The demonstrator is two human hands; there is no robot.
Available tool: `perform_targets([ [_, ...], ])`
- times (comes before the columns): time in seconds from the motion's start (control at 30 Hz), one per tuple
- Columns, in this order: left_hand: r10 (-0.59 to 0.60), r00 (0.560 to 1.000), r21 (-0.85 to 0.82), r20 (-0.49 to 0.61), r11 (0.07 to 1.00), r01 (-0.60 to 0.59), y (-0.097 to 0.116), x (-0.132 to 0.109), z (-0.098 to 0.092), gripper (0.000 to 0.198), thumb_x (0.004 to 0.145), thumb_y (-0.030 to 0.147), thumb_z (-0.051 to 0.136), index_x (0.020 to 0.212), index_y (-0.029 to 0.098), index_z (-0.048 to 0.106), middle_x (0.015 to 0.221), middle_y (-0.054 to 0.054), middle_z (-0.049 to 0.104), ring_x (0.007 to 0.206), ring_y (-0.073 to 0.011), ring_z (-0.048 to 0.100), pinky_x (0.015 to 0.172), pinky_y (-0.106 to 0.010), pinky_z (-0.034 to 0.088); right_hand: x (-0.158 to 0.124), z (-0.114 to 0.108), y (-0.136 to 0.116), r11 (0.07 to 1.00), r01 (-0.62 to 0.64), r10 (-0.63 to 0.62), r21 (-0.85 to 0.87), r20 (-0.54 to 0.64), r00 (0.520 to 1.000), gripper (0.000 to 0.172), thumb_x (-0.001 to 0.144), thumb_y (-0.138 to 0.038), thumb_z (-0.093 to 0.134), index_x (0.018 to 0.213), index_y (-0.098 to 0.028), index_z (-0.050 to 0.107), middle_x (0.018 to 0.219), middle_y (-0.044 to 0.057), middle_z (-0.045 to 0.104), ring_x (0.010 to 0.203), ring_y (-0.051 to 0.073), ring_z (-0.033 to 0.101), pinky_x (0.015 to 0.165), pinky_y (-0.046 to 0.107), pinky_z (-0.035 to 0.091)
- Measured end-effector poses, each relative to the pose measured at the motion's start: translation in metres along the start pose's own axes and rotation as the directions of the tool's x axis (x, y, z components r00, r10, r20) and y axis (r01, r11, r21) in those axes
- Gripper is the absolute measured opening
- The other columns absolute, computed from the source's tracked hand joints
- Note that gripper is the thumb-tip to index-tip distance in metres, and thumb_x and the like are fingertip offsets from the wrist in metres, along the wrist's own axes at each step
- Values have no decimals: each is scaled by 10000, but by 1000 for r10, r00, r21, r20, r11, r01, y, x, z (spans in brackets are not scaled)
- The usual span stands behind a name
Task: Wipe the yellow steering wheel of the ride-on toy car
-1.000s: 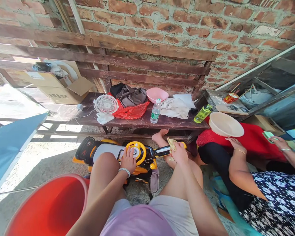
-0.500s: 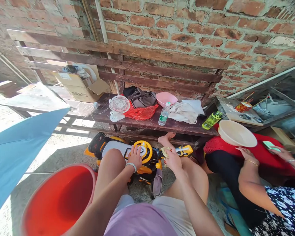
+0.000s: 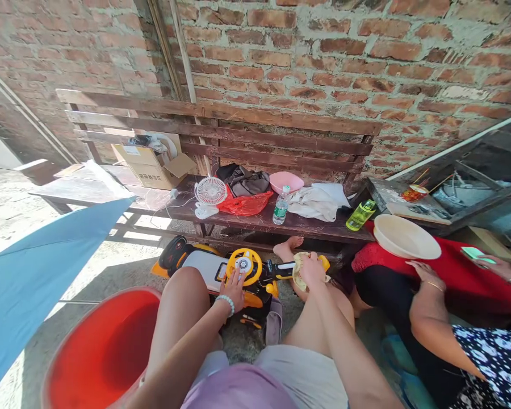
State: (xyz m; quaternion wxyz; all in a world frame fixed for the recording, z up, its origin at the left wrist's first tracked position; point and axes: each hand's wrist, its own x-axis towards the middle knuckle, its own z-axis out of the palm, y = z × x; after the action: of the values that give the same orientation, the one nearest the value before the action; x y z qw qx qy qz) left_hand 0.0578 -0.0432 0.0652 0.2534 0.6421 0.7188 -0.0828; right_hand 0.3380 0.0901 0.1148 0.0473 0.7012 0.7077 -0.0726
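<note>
A yellow, black and white ride-on toy car (image 3: 204, 266) stands on the ground between my knees and the bench. My left hand (image 3: 235, 285), with a bead bracelet at the wrist, grips the lower rim of its yellow steering wheel (image 3: 244, 264). My right hand (image 3: 311, 269) is closed on a crumpled yellowish cloth (image 3: 298, 269) and presses it against the front end of the car. My bare foot (image 3: 284, 248) rests just behind the car's front.
A red bucket (image 3: 102, 346) stands at my left knee, with a blue sheet (image 3: 34, 267) further left. The wooden bench (image 3: 247, 218) holds a small fan, a red bag, a water bottle, cloths and a cardboard box. A person sits at right holding a cream bowl (image 3: 404, 237).
The view tilted up and shifted. My right hand moved with the cloth along the car's front end. My left hand stayed on the steering wheel.
</note>
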Motion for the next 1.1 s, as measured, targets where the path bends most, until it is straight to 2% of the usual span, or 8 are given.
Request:
perform_targets([
  [0.13,2,1000,36,26,999,-3,-1,1,-7,829,1015,444,432,1752,203,139,1818,-93,-29,1686,-365,81,1305,-657,212,-8,3,-19,999,51,-51,13,0,999,385,1055,-216,447,1336,-277,703,1298,119,551,1113,237,635,875,305,451],
  [0.27,-49,999,60,6,997,48,10,1,-6,861,982,451,472,1741,152,196,1818,-124,-9,1689,-354,33,1328,-624,171,-11,2,-16,996,62,-63,59,15,998,364,1039,-243,495,1339,-284,697,1306,108,543,1024,211,660,854,305,464],
  [0.33,-58,998,69,31,996,56,19,0,-5,900,968,477,507,1735,118,203,1815,-154,-23,1688,-355,9,1333,-617,149,-10,1,-13,996,69,-70,63,22,997,353,1044,-258,495,1330,-290,698,1307,105,540,1018,210,665,852,308,470],
  [0.5,-37,990,55,133,998,30,33,-5,-10,990,936,438,543,1745,116,74,1808,-186,-26,1685,-367,35,1324,-630,154,-7,3,-14,996,69,-69,50,-7,998,357,1046,-229,473,1315,-263,706,1304,121,537,1071,234,665,885,321,475],
  [0.6,-17,987,24,158,1000,14,33,-8,-14,1029,903,455,564,1745,116,78,1807,-195,11,1682,-389,43,1316,-640,175,-7,4,-16,996,81,-81,39,-8,997,356,1043,-221,480,1325,-253,695,1300,126,539,1085,243,663,884,320,472],
  [0.83,14,983,-21,183,1000,-10,28,-8,-14,1108,859,543,623,1746,126,105,1808,-191,-46,1683,-388,-14,1311,-647,184,-11,-1,-17,997,78,-78,-5,14,997,373,1011,-229,562,1370,-277,655,1336,119,523,1112,242,647,870,306,458],
  [0.97,23,983,-55,184,998,-13,28,-5,-13,1136,843,556,670,1741,108,138,1807,-220,-15,1677,-423,2,1310,-658,172,-12,1,-16,997,67,-66,-23,40,997,418,1016,-220,544,1418,-291,632,1347,126,529,1131,238,634,886,303,453],
  [1.1,28,984,-34,174,999,-23,24,-5,-8,1113,846,534,650,1748,151,124,1814,-172,-44,1685,-390,-18,1310,-646,197,-12,5,-13,997,64,-62,-40,33,998,434,1022,-219,513,1440,-269,618,1358,143,534,1121,240,638,898,312,462],
])
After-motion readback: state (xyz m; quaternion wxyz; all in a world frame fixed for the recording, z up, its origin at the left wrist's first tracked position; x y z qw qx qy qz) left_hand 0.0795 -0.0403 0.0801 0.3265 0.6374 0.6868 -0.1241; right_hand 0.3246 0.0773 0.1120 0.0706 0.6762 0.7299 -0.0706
